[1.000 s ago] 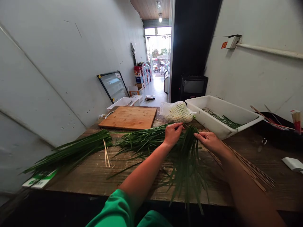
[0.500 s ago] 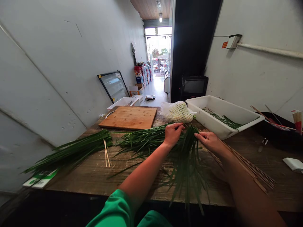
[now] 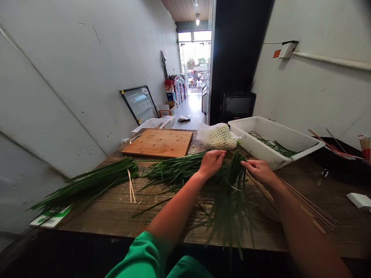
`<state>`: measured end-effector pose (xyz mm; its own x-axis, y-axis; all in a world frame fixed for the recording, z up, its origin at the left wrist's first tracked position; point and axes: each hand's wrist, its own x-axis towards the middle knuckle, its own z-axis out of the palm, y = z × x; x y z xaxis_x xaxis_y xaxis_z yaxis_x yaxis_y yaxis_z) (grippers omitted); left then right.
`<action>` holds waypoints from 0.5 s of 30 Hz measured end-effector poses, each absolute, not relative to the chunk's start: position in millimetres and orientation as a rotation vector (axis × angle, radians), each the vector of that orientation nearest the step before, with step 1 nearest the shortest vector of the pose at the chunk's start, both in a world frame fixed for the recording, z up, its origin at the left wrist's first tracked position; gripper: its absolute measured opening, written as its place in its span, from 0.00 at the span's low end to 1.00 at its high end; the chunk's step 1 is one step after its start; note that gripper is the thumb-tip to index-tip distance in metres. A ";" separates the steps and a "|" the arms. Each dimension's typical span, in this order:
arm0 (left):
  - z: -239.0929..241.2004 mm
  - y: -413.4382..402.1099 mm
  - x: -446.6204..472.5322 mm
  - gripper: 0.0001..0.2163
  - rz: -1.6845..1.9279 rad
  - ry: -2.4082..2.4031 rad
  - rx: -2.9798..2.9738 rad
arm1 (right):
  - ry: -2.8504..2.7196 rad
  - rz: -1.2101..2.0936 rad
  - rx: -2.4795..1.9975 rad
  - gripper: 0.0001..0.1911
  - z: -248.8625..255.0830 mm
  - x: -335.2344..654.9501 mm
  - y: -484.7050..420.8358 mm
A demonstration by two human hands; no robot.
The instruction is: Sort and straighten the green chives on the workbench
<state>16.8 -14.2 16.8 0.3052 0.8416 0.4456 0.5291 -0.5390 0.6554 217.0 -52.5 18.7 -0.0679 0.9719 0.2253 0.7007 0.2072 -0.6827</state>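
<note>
A bunch of long green chive leaves [image 3: 230, 200] lies on the wooden table [image 3: 121, 212], its tips reaching the near edge. My left hand [image 3: 211, 163] and my right hand [image 3: 259, 170] pinch the far end of this bunch from either side, fingers curled. A second heap of chives [image 3: 174, 170] lies just left of my left hand. A third bundle [image 3: 87, 185] stretches toward the left edge. Thin bamboo skewers [image 3: 301, 202] lie under my right forearm.
A wooden cutting board [image 3: 158, 143] sits at the back left, a netted white bag [image 3: 216, 136] behind my hands, and a white tub [image 3: 290, 139] holding some chives at the back right. Two loose skewers [image 3: 131, 188] lie left of centre. A dark bowl [image 3: 344, 162] is at far right.
Both hands have lifted the far end of the chive bunch slightly and drawn it together. The view has shifted a little.
</note>
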 end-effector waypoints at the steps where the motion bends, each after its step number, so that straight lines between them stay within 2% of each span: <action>1: 18.2 -11.6 10.9 0.11 1.084 1.340 2.225 | -1.830 0.529 -1.573 0.29 18.9 218.2 -52.3; 4: 16.5 -7.0 -1.0 0.08 0.790 1.578 2.420 | -1.831 0.537 -1.604 0.29 19.2 220.1 -52.2; 8: 6.3 -8.4 -0.4 0.07 0.379 1.608 2.611 | -1.828 0.555 -1.613 0.29 17.3 220.5 -51.2; 15: 4.7 -7.5 2.3 0.09 0.344 1.599 2.604 | -1.847 0.562 -1.619 0.27 16.3 219.7 -50.2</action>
